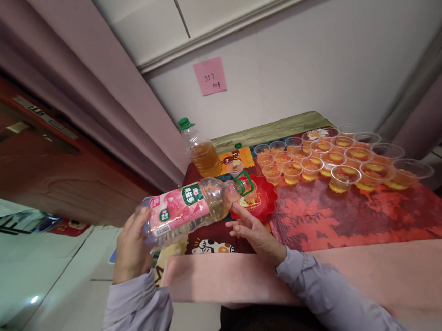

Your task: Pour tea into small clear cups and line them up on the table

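Observation:
My left hand (133, 244) is wrapped round the base of a large clear plastic bottle (178, 208) with a pink and green label. The bottle lies tilted almost level, its neck pointing right, with a green ring handle around it. Under the neck, a clear plastic cup (251, 195) stands on a red scalloped plate (272, 206); whether liquid flows into it I cannot tell. Just below the neck is my right hand (255, 232), its fingers stretched out and apart, holding nothing. The fingertips are close to the neck; contact is unclear.
Several clear cups of amber liquid (313, 166) stand in rows at the table's right. Behind my bottle is a green-capped bottle (204, 156), part full. A loose green cap (238, 146) lies near the wall. A pink cloth (230, 277) covers the front edge; a wooden door (43, 149) is left.

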{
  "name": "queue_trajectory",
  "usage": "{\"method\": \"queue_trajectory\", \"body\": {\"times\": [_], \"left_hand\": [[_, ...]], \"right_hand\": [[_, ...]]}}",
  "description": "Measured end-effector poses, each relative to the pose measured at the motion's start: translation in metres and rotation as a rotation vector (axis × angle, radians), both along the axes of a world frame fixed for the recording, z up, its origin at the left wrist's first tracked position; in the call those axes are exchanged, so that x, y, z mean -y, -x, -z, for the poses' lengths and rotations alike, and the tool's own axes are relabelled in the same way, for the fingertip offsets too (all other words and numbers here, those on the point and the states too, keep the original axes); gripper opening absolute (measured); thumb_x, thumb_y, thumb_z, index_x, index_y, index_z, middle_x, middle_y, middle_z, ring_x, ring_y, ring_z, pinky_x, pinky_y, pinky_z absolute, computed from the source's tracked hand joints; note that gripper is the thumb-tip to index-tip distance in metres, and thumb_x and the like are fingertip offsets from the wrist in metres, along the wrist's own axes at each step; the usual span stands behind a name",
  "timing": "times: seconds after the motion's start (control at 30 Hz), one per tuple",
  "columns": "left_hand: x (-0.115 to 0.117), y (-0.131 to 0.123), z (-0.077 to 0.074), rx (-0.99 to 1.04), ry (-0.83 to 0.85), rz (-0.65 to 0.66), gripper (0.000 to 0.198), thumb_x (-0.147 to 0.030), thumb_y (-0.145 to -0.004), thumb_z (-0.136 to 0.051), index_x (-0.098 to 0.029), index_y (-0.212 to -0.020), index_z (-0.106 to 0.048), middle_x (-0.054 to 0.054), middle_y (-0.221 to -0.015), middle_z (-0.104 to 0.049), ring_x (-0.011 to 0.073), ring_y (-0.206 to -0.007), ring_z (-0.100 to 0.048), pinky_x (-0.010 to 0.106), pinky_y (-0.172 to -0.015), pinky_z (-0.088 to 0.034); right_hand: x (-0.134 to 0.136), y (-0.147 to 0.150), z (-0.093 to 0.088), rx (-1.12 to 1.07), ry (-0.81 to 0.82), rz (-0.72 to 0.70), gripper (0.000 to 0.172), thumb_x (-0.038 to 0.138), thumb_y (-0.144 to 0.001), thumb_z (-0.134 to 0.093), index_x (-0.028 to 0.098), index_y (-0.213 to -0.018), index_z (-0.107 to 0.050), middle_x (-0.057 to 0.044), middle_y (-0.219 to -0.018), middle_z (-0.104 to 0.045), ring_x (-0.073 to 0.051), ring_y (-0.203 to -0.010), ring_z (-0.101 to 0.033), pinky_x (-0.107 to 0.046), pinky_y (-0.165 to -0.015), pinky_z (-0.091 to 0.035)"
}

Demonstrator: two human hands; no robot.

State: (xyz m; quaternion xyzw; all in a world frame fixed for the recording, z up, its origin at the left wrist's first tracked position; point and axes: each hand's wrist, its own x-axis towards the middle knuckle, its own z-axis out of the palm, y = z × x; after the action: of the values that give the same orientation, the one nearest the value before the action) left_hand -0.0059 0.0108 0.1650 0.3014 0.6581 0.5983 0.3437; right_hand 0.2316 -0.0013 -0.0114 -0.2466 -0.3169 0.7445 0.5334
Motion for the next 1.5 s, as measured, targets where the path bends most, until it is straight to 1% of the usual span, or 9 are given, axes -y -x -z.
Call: {"method": "queue_trajectory", "body": {"times": [0.2, 0.37, 0.5, 0.6, 0.67, 1.0, 1.23, 1.4, 1.5], "left_hand": [[-0.0006, 0.002, 0.002, -0.009, 0.011, -0.002, 0.077, -0.055, -0.043, -0.098, -0.02, -0.107, -0.074, -0.001, -0.096, -0.072, 0.0169, -0.073, -0.065, 0.027, -0.055, -0.054], [-0.0001, 0.0007, 0.0002, -0.015, 0.025, -0.004, 0.075, -0.056, -0.04, -0.098, -0.021, -0.102, -0.073, -0.002, -0.09, -0.07, 0.0168, -0.067, -0.062, 0.026, -0.048, -0.051], [0.0013, -0.0028, -0.0026, -0.022, 0.022, -0.029, 0.077, -0.055, -0.039, -0.097, -0.021, -0.104, -0.075, -0.004, -0.089, -0.069, 0.0158, -0.066, -0.061, 0.027, -0.045, -0.051], [0.0021, -0.0045, -0.0034, -0.022, 0.017, -0.042, 0.075, -0.053, -0.039, -0.097, -0.021, -0.103, -0.075, -0.005, -0.088, -0.069, 0.0143, -0.064, -0.061, 0.025, -0.044, -0.05], [0.0022, -0.0048, -0.0033, -0.015, 0.013, -0.037, 0.073, -0.052, -0.04, -0.097, -0.021, -0.102, -0.075, -0.005, -0.088, -0.07, 0.0139, -0.063, -0.061, 0.025, -0.044, -0.049], [0.0008, -0.0008, -0.0003, -0.018, 0.0, -0.018, 0.07, -0.052, -0.047, -0.097, -0.02, -0.105, -0.074, -0.005, -0.087, -0.072, 0.014, -0.064, -0.063, 0.025, -0.051, -0.046], [0.0012, -0.0002, -0.0009, -0.024, 0.016, -0.019, 0.075, -0.055, -0.043, -0.097, -0.02, -0.105, -0.074, -0.005, -0.09, -0.071, 0.0143, -0.066, -0.061, 0.024, -0.05, -0.048], [0.0011, 0.0002, -0.0007, -0.022, 0.026, -0.016, 0.079, -0.055, -0.042, -0.098, -0.02, -0.109, -0.074, -0.004, -0.093, -0.07, 0.0143, -0.067, -0.061, 0.023, -0.049, -0.049], [0.0009, 0.0006, -0.0009, -0.017, 0.006, -0.019, 0.076, -0.052, -0.043, -0.098, -0.021, -0.107, -0.074, -0.005, -0.092, -0.07, 0.0133, -0.066, -0.061, 0.023, -0.05, -0.049]], "right_hand": [[0.0007, -0.001, 0.0002, 0.012, -0.005, -0.007, 0.083, 0.044, -0.082, -0.093, 0.044, -0.156, -0.057, -0.001, -0.171, -0.048, -0.021, -0.124, -0.067, -0.038, -0.102, -0.059], [0.0003, -0.0007, 0.0007, 0.019, -0.006, -0.005, 0.083, 0.045, -0.081, -0.093, 0.045, -0.155, -0.057, -0.002, -0.173, -0.045, -0.022, -0.124, -0.067, -0.04, -0.101, -0.06], [0.0001, -0.0008, 0.001, 0.019, -0.012, -0.005, 0.084, 0.046, -0.08, -0.093, 0.045, -0.156, -0.057, -0.001, -0.172, -0.046, -0.023, -0.124, -0.067, -0.042, -0.102, -0.06], [0.0003, -0.001, 0.0007, 0.017, -0.012, -0.006, 0.084, 0.047, -0.08, -0.093, 0.045, -0.156, -0.057, 0.0, -0.174, -0.042, -0.024, -0.125, -0.067, -0.043, -0.103, -0.06], [0.0006, -0.0012, 0.0002, 0.016, -0.01, -0.007, 0.085, 0.047, -0.08, -0.094, 0.044, -0.156, -0.056, -0.001, -0.176, -0.04, -0.024, -0.125, -0.067, -0.042, -0.103, -0.06], [0.0008, -0.0017, -0.0023, 0.006, -0.009, -0.003, 0.084, 0.045, -0.079, -0.094, 0.043, -0.155, -0.058, -0.002, -0.173, -0.044, -0.024, -0.123, -0.068, -0.042, -0.1, -0.061], [0.001, -0.0015, -0.0024, -0.004, -0.003, 0.0, 0.083, 0.045, -0.079, -0.095, 0.043, -0.154, -0.059, -0.002, -0.17, -0.049, -0.023, -0.122, -0.068, -0.041, -0.101, -0.06], [0.0011, -0.0011, -0.0018, -0.004, -0.01, 0.003, 0.081, 0.044, -0.079, -0.094, 0.045, -0.153, -0.06, -0.001, -0.176, -0.04, -0.023, -0.123, -0.068, -0.042, -0.101, -0.06], [0.0014, -0.0007, -0.0009, -0.006, -0.01, 0.005, 0.079, 0.043, -0.081, -0.093, 0.045, -0.153, -0.06, -0.001, -0.175, -0.042, -0.023, -0.123, -0.068, -0.041, -0.1, -0.06]]}}
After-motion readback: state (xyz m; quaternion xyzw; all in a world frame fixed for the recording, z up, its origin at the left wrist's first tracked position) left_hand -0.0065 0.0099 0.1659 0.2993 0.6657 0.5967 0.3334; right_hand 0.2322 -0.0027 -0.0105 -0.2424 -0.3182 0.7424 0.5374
